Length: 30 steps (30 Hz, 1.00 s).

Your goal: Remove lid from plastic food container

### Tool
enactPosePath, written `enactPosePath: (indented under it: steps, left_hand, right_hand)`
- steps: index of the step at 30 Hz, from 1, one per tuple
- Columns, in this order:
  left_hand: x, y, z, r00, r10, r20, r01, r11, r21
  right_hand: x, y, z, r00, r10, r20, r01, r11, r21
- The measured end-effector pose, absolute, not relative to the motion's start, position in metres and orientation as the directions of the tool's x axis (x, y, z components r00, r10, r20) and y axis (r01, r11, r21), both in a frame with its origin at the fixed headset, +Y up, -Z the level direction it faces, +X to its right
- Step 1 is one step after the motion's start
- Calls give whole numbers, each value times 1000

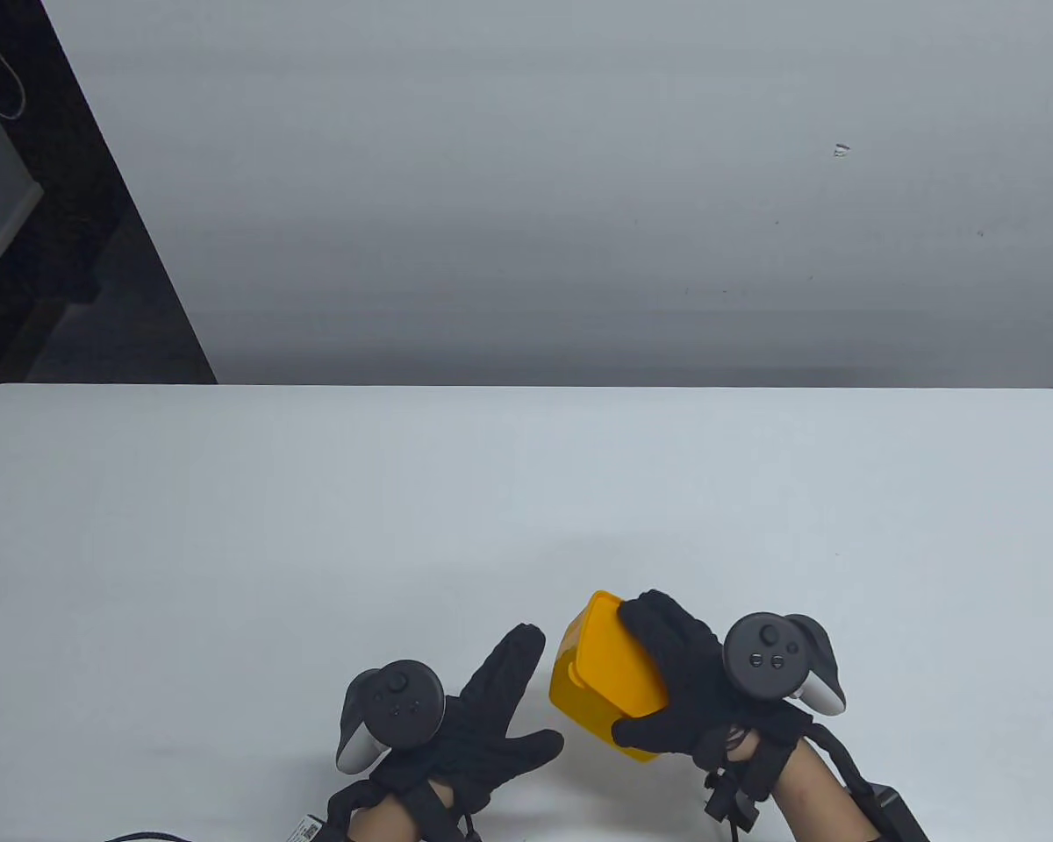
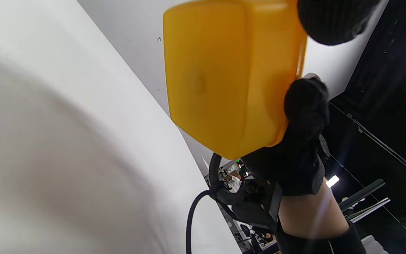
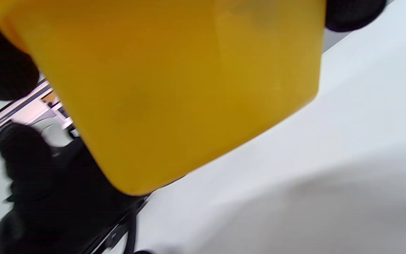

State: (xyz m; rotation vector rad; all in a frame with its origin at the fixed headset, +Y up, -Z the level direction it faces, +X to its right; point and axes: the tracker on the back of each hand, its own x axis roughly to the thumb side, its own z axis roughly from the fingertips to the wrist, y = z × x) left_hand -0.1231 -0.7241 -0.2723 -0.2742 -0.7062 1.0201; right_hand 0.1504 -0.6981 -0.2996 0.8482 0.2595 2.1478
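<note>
A yellow plastic food container (image 1: 583,693) with its yellow lid (image 1: 616,665) on is held tilted near the table's front edge. My right hand (image 1: 667,680) grips it from above, fingers over the lid's far side and thumb at its near side. In the left wrist view the container (image 2: 224,74) shows its base, lifted off the table, with right-hand fingers (image 2: 305,106) on its edge. It fills the right wrist view (image 3: 174,84). My left hand (image 1: 500,710) is open with fingers spread, just left of the container and apart from it.
The white table (image 1: 526,491) stretches away behind the hands, with its far edge against a grey wall. Dark floor shows at the far left. Cables trail from both wrists at the front edge.
</note>
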Motion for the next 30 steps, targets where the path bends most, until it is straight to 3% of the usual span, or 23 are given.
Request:
enactPosePath:
  steps: [12,19,26,30]
  left_hand:
    - [-115,-727,-268,172,940,294,-643,334,-689]
    - [-114,-726,-268,100,955,279,-710,265,-653]
    - [-122,-725,-273,205,929,308,-803,340,-489]
    - [-120,-726,-273,262,913,311,-801,386,-457]
  right_hand:
    - [126,-698,-286,-348,806,478,-541,-590,600]
    - [128,-697,-287,-335,812,477,-539,-581,610]
    - [137,-674,-281,-454,660,598,-598,-724,345]
    - [119,-676,-271,-500,599,625,-551,-777,304]
